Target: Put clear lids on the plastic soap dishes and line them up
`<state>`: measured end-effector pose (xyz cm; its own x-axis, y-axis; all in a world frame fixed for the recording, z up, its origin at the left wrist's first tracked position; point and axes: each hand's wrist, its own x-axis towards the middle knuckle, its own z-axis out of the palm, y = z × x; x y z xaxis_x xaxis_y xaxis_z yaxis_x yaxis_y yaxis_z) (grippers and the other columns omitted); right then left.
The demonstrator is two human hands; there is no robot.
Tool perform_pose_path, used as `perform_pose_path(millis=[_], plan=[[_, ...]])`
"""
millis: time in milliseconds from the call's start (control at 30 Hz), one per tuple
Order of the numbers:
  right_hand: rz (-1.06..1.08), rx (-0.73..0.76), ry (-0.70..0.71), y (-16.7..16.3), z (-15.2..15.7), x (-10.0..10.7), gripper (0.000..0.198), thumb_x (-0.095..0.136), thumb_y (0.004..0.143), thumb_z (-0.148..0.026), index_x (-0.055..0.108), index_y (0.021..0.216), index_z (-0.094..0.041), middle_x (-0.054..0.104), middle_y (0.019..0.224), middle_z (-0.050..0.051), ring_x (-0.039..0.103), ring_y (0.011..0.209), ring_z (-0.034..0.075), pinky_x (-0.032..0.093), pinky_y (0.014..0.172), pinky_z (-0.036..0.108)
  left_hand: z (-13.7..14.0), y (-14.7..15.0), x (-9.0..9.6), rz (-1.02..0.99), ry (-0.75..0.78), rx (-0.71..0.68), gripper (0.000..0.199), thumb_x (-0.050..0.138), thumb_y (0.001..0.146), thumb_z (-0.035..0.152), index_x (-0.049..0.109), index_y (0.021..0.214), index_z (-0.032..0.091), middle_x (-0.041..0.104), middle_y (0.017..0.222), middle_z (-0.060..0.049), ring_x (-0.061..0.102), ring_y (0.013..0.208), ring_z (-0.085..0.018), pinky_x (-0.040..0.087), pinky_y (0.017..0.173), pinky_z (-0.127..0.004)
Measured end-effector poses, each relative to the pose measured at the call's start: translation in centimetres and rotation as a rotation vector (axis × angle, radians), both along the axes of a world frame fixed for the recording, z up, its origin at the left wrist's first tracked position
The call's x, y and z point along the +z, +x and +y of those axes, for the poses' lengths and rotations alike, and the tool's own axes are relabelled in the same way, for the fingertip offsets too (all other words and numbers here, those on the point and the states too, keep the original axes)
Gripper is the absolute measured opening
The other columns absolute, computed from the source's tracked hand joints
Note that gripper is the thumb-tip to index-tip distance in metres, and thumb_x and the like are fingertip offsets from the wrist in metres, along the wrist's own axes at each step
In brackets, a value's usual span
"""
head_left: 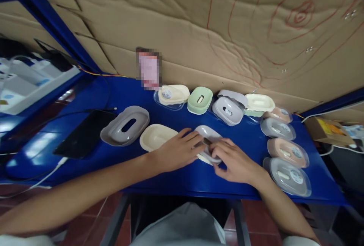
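Near the front middle of the blue table, a small grey soap dish (209,132) lies between my hands, over the edge of a pale cream piece. My left hand (184,150) reaches across from the left, its fingers bent onto the grey dish. From the right, my right hand (231,158) grips the dish's near side with curled fingers. A small brownish-dark patch shows among the fingertips; whether it is a slot or a loose part I cannot tell. Left of them sit a cream soap dish (155,137), partly under my left hand, and a larger grey tray (136,124) with an oval slot.
A green soap dish (196,105), cream and lilac ones line the cardboard wall (176,22). Clear-lidded pink and grey boxes (288,175) stand along the right. A black tablet (87,134) with a white cable lies left. A cardboard box (327,132) is beyond the right edge.
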<state>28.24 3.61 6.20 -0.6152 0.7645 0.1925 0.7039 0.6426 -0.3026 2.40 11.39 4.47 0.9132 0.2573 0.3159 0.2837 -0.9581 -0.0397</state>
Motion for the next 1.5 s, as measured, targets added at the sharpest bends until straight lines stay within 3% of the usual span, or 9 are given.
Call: perform_pose_path(millis=[133, 300, 600, 767, 900, 1067, 1167, 1333, 1500], plan=[[-0.076, -0.04, -0.053, -0.6, -0.4, -0.5, 0.029, 0.077, 0.096, -0.031, 0.062, 0.118, -0.02, 0.071, 0.117, 0.011, 0.069, 0.112, 0.028, 0.058, 0.101, 0.048, 0.6, 0.2, -1.0, 0.011, -0.027, -0.067, 0.025, 0.064, 0.104, 0.02, 0.067, 0.129, 0.02, 0.072, 0.127, -0.01, 0.066, 0.119, -0.026, 0.052, 0.099, -0.041], [-0.037, -0.031, 0.077, -1.5, 0.5, -2.6, 0.038, 0.064, 0.105, -0.026, 0.057, 0.142, -0.018, 0.069, 0.138, 0.017, 0.063, 0.136, 0.032, 0.057, 0.114, 0.056, 0.7, -0.8, -1.2, -0.057, -0.057, -0.001, 0.025, 0.066, 0.102, 0.015, 0.068, 0.126, 0.019, 0.073, 0.122, -0.009, 0.066, 0.114, -0.025, 0.049, 0.097, -0.041], [0.008, -0.036, 0.138, -1.6, 1.3, -3.8, 0.033, 0.057, 0.109, -0.023, 0.06, 0.141, -0.019, 0.068, 0.147, 0.016, 0.061, 0.146, 0.029, 0.052, 0.124, 0.059, 3.0, -1.6, -1.5, -0.112, -0.158, 0.024, 0.023, 0.066, 0.103, 0.026, 0.072, 0.125, 0.024, 0.072, 0.125, -0.008, 0.069, 0.114, -0.023, 0.052, 0.099, -0.039], [0.063, -0.015, 0.104, -1.3, 1.3, -3.1, 0.029, 0.058, 0.109, -0.026, 0.062, 0.138, -0.02, 0.067, 0.149, 0.016, 0.061, 0.145, 0.029, 0.052, 0.123, 0.059, 8.4, -4.1, 0.1, -0.172, -0.101, 0.361, 0.043, 0.058, 0.099, 0.015, 0.067, 0.14, 0.024, 0.064, 0.149, -0.016, 0.063, 0.135, -0.031, 0.05, 0.112, -0.05], [0.064, -0.008, 0.132, -1.3, 1.1, -3.1, 0.029, 0.057, 0.109, -0.025, 0.063, 0.137, -0.018, 0.068, 0.148, 0.017, 0.063, 0.143, 0.03, 0.053, 0.122, 0.058, 10.3, -5.1, 1.1, 0.039, 0.005, 0.545, 0.059, 0.058, 0.094, 0.006, 0.057, 0.152, 0.019, 0.053, 0.162, -0.023, 0.057, 0.144, -0.038, 0.045, 0.117, -0.058], [0.09, -0.002, 0.134, -1.2, 1.1, -3.1, 0.029, 0.058, 0.108, -0.023, 0.065, 0.136, -0.017, 0.069, 0.146, 0.016, 0.064, 0.141, 0.028, 0.053, 0.122, 0.056, 9.3, -4.8, 1.0, 0.114, -0.03, 0.518, 0.054, 0.066, 0.098, 0.017, 0.058, 0.151, 0.02, 0.06, 0.152, -0.021, 0.061, 0.137, -0.04, 0.046, 0.115, -0.061], [0.08, 0.012, 0.124, -1.1, 1.3, -2.8, 0.029, 0.058, 0.109, -0.024, 0.065, 0.136, -0.018, 0.07, 0.146, 0.015, 0.065, 0.139, 0.028, 0.052, 0.122, 0.056, 9.2, -5.2, 0.2, 0.059, -0.101, 0.498, 0.058, 0.077, 0.094, 0.024, 0.06, 0.149, 0.024, 0.051, 0.159, -0.021, 0.051, 0.148, -0.043, 0.041, 0.12, -0.067], [0.069, 0.011, 0.1, -0.9, 1.5, -2.9, 0.03, 0.057, 0.109, -0.024, 0.064, 0.138, -0.02, 0.069, 0.146, 0.014, 0.064, 0.14, 0.029, 0.052, 0.121, 0.056, 9.9, -6.2, -0.9, -0.082, -0.232, 0.41, 0.052, 0.07, 0.102, 0.035, 0.057, 0.152, 0.025, 0.045, 0.166, -0.019, 0.046, 0.155, -0.039, 0.051, 0.119, -0.059], [0.141, -0.097, 0.142, -0.9, 1.5, -4.6, 0.07, 0.067, 0.105, -0.029, 0.035, 0.167, -0.029, 0.047, 0.168, 0.017, 0.047, 0.157, 0.033, 0.049, 0.124, 0.059, 7.5, -4.8, 0.3, -0.301, -0.323, 0.292, 0.042, 0.058, 0.11, 0.046, 0.061, 0.146, 0.026, 0.061, 0.153, -0.012, 0.061, 0.142, -0.03, 0.055, 0.119, -0.05]])
